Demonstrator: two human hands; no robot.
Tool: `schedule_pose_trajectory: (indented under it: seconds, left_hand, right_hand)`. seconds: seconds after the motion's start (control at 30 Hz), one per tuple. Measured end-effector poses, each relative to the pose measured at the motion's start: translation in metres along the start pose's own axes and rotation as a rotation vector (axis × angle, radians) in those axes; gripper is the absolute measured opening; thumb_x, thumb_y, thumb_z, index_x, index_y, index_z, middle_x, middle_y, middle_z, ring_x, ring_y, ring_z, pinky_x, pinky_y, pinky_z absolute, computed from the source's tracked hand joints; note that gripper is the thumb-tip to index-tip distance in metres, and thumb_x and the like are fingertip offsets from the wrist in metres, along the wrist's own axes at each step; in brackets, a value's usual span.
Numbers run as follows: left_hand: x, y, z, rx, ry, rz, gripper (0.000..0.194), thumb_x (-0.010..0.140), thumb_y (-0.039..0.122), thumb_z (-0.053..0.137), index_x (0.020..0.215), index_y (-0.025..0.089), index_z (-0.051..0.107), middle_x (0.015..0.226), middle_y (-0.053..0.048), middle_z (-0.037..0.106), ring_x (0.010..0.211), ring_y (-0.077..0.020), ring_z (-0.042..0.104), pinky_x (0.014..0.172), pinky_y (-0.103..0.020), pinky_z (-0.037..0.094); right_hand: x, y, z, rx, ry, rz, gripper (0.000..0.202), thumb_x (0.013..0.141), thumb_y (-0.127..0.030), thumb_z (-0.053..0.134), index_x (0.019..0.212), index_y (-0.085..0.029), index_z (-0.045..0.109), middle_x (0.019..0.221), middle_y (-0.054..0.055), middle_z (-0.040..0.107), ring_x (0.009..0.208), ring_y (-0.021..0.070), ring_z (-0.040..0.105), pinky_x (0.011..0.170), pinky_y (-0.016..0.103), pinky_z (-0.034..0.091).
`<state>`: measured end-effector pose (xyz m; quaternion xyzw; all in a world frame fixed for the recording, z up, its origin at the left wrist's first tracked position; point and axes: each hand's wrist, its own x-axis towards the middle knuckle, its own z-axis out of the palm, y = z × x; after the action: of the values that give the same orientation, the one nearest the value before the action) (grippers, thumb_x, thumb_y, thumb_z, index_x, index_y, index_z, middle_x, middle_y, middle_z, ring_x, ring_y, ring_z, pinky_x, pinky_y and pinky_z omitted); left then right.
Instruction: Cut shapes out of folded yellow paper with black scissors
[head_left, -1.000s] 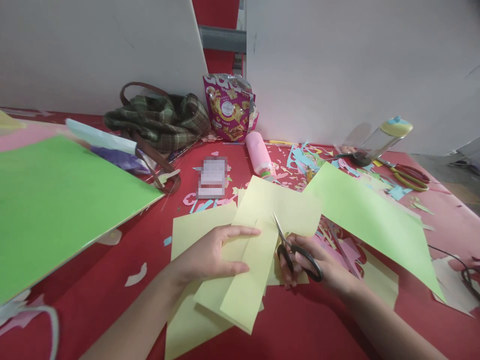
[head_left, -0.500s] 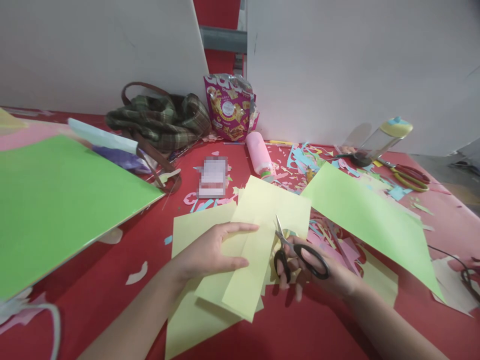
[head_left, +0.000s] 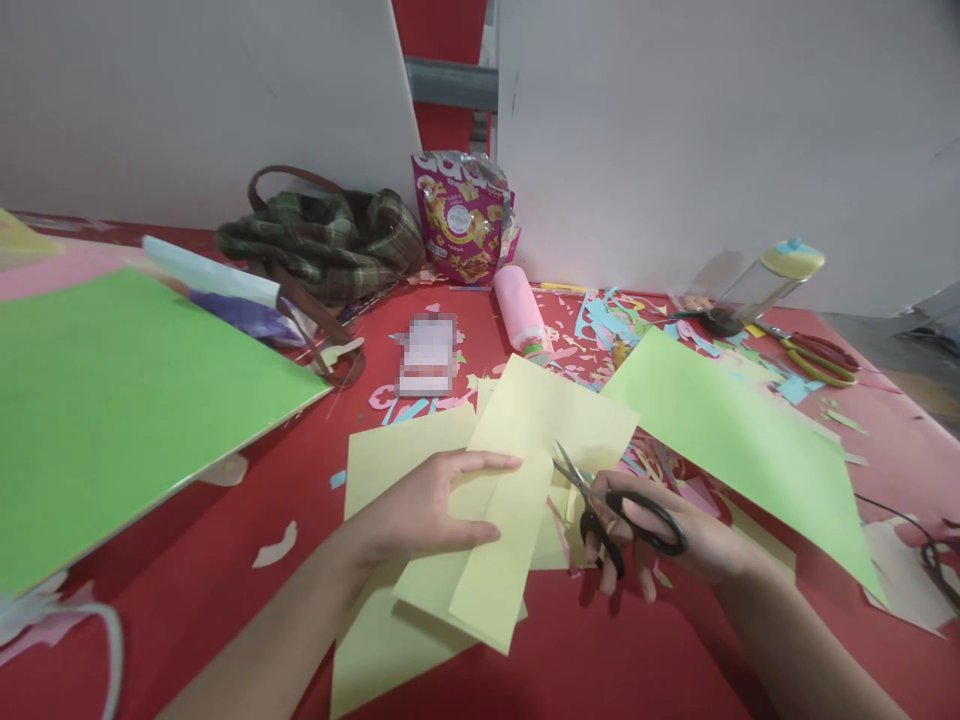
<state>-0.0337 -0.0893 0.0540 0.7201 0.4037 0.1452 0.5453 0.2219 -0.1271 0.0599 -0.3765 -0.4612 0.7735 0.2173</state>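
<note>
My left hand [head_left: 427, 505] grips a pale yellow sheet of paper [head_left: 536, 410], its thumb and index finger on top and the other fingers hidden. The sheet is raised off the table and has a cut in its right edge. In my right hand [head_left: 694, 530] is a pair of black-handled scissors [head_left: 577, 473]. Their blades are parted and point at the cut, with the tips close to the paper. More yellow paper [head_left: 375, 640] lies under the left hand.
Green sheets [head_left: 135, 400] lie at the left, and a light green sheet [head_left: 735, 450] at the right. Paper scraps [head_left: 607, 320] litter the red table. Behind are a plaid bag [head_left: 322, 240], a snack pouch [head_left: 465, 220], a pink bottle [head_left: 517, 305], a clear container [head_left: 765, 285] and pliers [head_left: 817, 360].
The right hand and scissors have shifted right, back from the paper, and the blades have parted wider. The paper's right part now reaches further right. The left hand keeps its hold.
</note>
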Motion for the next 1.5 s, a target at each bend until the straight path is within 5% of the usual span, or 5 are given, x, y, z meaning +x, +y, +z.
schedule_pose_trajectory:
  seconds: [0.53,0.8,1.5]
  left_hand:
    - [0.000,0.001,-0.001,-0.045,-0.028,0.032,0.054,0.061,0.030,0.065,0.112,0.028,0.047,0.121,0.001,0.048,0.113,-0.0190,0.040,0.097,-0.032,0.028]
    - [-0.001,0.008,0.006,-0.073,0.061,0.005,0.053,0.062,0.028,0.064,0.112,0.027,0.048,0.121,-0.001,0.048,0.113,-0.0210,0.040,0.096,-0.034,0.030]
    - [0.000,0.007,0.020,-0.008,0.170,0.004,0.051,0.065,0.029,0.061,0.113,0.029,0.047,0.121,0.001,0.047,0.112,-0.0205,0.041,0.096,-0.034,0.032]
  right_hand:
    - [0.005,0.005,0.010,-0.025,-0.012,-0.099,0.025,0.078,-0.040,0.046,0.087,-0.017,0.042,0.074,0.003,0.054,0.068,0.0178,0.059,0.059,0.031,0.048]
    - [0.010,0.014,0.015,0.055,0.046,-0.154,0.022,0.080,-0.040,0.043,0.082,-0.019,0.041,0.070,0.002,0.054,0.056,0.0130,0.055,0.059,0.033,0.047]
    - [0.015,0.013,0.026,0.044,0.173,-0.162,0.019,0.081,-0.039,0.043,0.084,-0.020,0.041,0.077,0.001,0.052,0.063,0.0127,0.057,0.061,0.029,0.046]
